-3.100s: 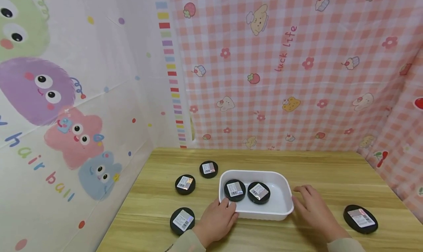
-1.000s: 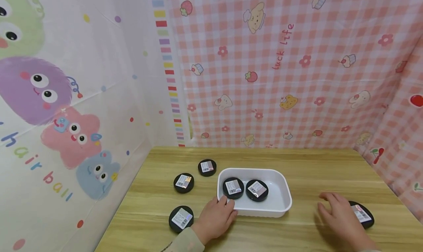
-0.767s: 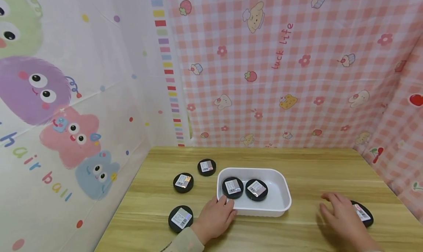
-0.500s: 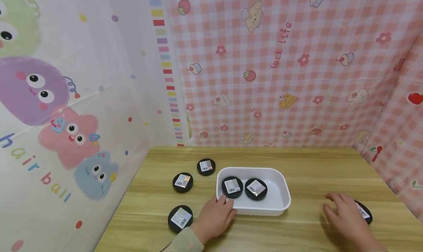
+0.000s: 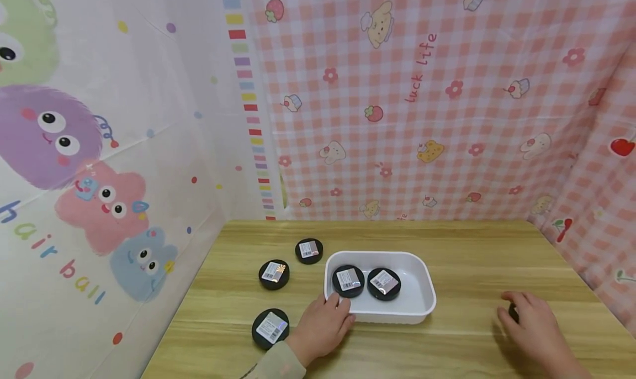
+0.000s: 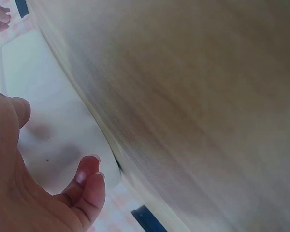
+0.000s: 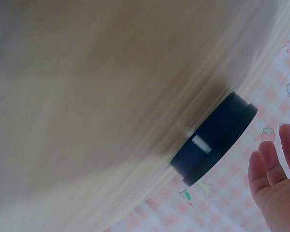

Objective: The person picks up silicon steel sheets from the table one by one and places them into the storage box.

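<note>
At the front left corner of a white plastic tray (image 5: 417,312), my left hand (image 5: 318,329) holds the rim, with the fingertips over it and the thumb by the front wall (image 6: 53,92). Inside the tray lie two flat round black tubs, a left one (image 5: 348,281) and a right one (image 5: 384,284), both with labels facing up. Far to the right, my right hand (image 5: 534,326) hovers above another black tub (image 7: 215,137), its fingers spread and loosely bent. In the right wrist view a gap shows between the fingertips and that tub; in the head view the hand covers most of it.
Several more labelled black tubs stand on the wooden table (image 5: 472,257) left of the tray: one at the back (image 5: 309,251), one in the middle (image 5: 274,274), and one near my left wrist (image 5: 270,328). Patterned curtains (image 5: 397,147) hang behind and at both sides.
My right hand has left the tray's right side and moved right, passing over the lone tub until it mostly hides it. My left hand stays at the tray corner. The view has shifted slightly.
</note>
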A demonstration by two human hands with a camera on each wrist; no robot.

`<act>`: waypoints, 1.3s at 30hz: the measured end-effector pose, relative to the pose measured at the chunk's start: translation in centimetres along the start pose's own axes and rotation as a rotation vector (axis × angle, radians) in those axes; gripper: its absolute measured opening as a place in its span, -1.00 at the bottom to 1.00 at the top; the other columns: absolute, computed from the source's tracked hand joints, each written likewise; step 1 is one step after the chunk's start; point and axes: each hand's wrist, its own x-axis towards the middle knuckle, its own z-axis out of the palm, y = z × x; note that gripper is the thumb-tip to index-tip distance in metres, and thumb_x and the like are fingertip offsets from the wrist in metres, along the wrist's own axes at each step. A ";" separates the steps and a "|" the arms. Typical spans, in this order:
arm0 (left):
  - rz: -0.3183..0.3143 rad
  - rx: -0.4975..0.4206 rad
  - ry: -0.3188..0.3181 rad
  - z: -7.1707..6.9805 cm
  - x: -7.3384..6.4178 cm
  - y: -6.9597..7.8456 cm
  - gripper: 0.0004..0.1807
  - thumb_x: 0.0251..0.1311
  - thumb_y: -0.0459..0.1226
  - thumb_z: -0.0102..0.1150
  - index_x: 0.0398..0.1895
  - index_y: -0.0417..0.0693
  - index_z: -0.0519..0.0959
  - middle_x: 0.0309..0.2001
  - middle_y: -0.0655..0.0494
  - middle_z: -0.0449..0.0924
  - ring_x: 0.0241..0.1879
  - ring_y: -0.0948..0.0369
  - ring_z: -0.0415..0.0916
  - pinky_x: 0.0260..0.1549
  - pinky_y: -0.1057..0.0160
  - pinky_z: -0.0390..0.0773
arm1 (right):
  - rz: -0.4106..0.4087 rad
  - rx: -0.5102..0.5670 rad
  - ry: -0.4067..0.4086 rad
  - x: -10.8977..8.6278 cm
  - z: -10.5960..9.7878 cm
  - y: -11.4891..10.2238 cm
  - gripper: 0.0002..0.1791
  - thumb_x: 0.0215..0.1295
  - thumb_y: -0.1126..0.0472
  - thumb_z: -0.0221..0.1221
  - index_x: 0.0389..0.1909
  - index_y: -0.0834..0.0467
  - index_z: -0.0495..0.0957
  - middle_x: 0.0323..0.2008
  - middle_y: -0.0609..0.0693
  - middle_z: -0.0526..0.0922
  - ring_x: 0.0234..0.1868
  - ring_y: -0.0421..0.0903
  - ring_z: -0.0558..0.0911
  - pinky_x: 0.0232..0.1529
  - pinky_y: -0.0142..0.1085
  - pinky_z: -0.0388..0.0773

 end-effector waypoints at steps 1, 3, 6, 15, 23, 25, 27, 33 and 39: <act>0.001 0.001 0.003 -0.1 0.0 0.0 -0.73 0.53 0.04 -0.13 -0.18 0.09 0.43 -0.35 0.15 0.38 -0.33 0.17 0.37 -0.27 0.23 0.42 | 0.007 0.002 -0.005 0.0 -0.1 0.2 -0.72 0.26 0.26 0.29 -0.11 0.37 0.60 -0.17 0.36 0.64 -0.13 0.41 0.56 -0.14 0.24 0.41; 0.003 0.003 0.006 -0.1 0.1 0.0 -0.73 0.53 0.03 -0.12 -0.18 0.09 0.42 -0.35 0.15 0.39 -0.33 0.17 0.37 -0.26 0.22 0.42 | 0.014 0.004 -0.012 0.0 -0.3 0.5 -0.73 0.27 0.26 0.28 -0.11 0.37 0.60 -0.17 0.37 0.64 -0.13 0.41 0.56 -0.13 0.24 0.40; 0.005 0.008 0.008 -0.3 0.1 0.1 -0.73 0.53 0.03 -0.12 -0.18 0.08 0.43 -0.35 0.15 0.39 -0.33 0.17 0.37 -0.27 0.23 0.42 | 0.008 -0.011 -0.005 -0.1 -0.3 1.0 -0.75 0.26 0.26 0.29 -0.13 0.35 0.60 -0.19 0.36 0.64 -0.15 0.39 0.56 -0.14 0.23 0.39; 0.006 0.006 -0.004 -0.2 0.1 0.1 -0.72 0.54 0.04 -0.13 -0.18 0.09 0.43 -0.36 0.16 0.37 -0.34 0.19 0.34 -0.25 0.24 0.40 | 0.044 -0.009 -0.044 -0.5 -0.9 2.2 -0.72 0.31 0.22 0.24 -0.09 0.36 0.59 -0.11 0.45 0.60 -0.09 0.47 0.52 -0.10 0.26 0.36; 0.013 0.018 0.006 -0.2 0.1 0.0 -0.72 0.54 0.05 -0.14 -0.17 0.09 0.43 -0.36 0.16 0.37 -0.36 0.20 0.34 -0.28 0.25 0.39 | 0.101 -0.041 -0.100 -0.2 -1.3 3.3 -0.60 0.35 0.12 0.19 -0.04 0.41 0.59 -0.07 0.55 0.55 -0.09 0.52 0.49 -0.09 0.31 0.36; 0.014 0.024 0.013 -0.1 0.1 0.0 -0.72 0.54 0.04 -0.14 -0.17 0.09 0.43 -0.36 0.16 0.37 -0.35 0.20 0.35 -0.26 0.25 0.40 | 0.123 -0.043 -0.133 -0.2 -1.5 3.5 -0.54 0.39 0.07 0.15 0.00 0.43 0.57 -0.04 0.58 0.52 -0.07 0.53 0.47 -0.07 0.31 0.33; 0.013 0.023 0.013 -0.1 0.0 0.0 -0.72 0.54 0.04 -0.14 -0.17 0.08 0.43 -0.36 0.16 0.38 -0.34 0.20 0.36 -0.24 0.24 0.41 | 0.142 -0.043 -0.162 -0.2 -1.6 3.6 -0.50 0.42 0.03 0.13 0.02 0.44 0.55 -0.03 0.60 0.49 -0.06 0.53 0.45 -0.06 0.31 0.31; 0.004 -0.001 0.021 -0.3 -0.2 0.1 -0.73 0.53 0.03 -0.11 -0.20 0.07 0.42 -0.37 0.16 0.36 -0.35 0.19 0.35 -0.26 0.24 0.42 | 0.147 -0.064 -0.179 -0.4 -1.3 4.0 -0.49 0.36 -0.05 0.22 -0.02 0.37 0.58 -0.07 0.58 0.51 -0.07 0.53 0.47 -0.07 0.32 0.30; -0.009 -0.009 0.020 -0.3 -0.1 0.1 -0.73 0.52 0.02 -0.10 -0.21 0.08 0.42 -0.38 0.16 0.36 -0.35 0.18 0.35 -0.28 0.24 0.41 | 0.159 -0.076 -0.226 -0.4 -1.4 4.1 -0.37 0.36 -0.12 0.23 0.08 0.39 0.54 0.01 0.61 0.46 -0.01 0.54 0.44 -0.04 0.36 0.28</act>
